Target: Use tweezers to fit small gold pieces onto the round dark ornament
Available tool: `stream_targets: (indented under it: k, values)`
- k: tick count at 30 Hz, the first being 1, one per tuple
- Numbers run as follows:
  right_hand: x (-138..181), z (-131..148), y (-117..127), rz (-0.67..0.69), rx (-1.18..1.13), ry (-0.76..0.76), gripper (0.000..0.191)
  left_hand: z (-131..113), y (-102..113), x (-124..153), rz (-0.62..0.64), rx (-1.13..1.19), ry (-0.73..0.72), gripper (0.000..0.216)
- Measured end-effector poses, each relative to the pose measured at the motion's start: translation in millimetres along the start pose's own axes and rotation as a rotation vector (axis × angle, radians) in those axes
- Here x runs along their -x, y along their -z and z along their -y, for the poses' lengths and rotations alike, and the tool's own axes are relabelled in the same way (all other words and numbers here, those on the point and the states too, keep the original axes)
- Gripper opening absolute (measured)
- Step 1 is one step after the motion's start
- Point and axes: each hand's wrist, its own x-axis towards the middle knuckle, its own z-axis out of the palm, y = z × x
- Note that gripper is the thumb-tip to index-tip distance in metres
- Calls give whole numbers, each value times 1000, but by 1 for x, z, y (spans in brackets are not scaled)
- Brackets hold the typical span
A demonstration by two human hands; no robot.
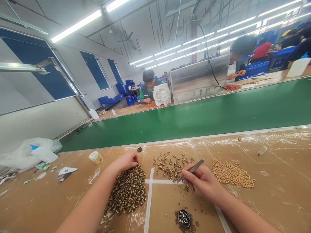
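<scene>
My left hand [128, 160] is at the far edge of a heap of small dark-and-cream patterned pieces [128, 191]. Its fingers are pinched together, and what they hold, if anything, is hidden. Just beyond it lies a small black disc [139, 149]. In my right hand [202, 179] is a pair of metal tweezers [194, 166], pointing down and left. The tips are beside a loose spread of similar pieces [167, 165]. Nearer me, a black oval dish [184, 218] holds several pale bits, with wet spots around it on the brown tabletop.
A pile of tan beads [232, 173] lies at right. White tape strips [149, 200] mark the table. A paper cup [96, 157], scraps and a plastic bag [21, 155] sit at left. Beyond the table's edge runs a green belt [170, 118]; people work across it near a white fan [162, 94].
</scene>
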Motion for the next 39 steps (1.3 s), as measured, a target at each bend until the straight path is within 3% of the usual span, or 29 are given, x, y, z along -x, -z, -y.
stream_targets:
  k: [8, 11, 13, 15, 20, 23, 27, 39]
  values:
    - [0, 1, 2, 41, 15, 8, 50, 5, -6, 9, -111, 147, -5, 23]
    - [2, 2, 1, 122, 21, 2, 49, -7, -3, 14, -222, 279, 2, 27]
    - [5, 3, 0, 217, 45, -16, 47, -30, -7, 18, -354, 566, -23, 30]
    - [8, 6, -2, 333, 78, -28, 46, -65, -16, 22, -379, 898, -25, 34]
    - [13, 12, -2, 490, 183, -40, 40, -158, -62, 24, -124, 1565, -114, 39]
    - [15, 13, 0, 518, 242, -42, 39, -184, -89, 20, -22, 1701, -149, 36]
    - [17, 12, 0, 539, 304, -49, 38, -186, -107, 19, -59, 1685, -182, 30]
    - [16, 17, -2, 602, 315, -29, 33, -182, -115, 11, -62, 1810, -193, 31]
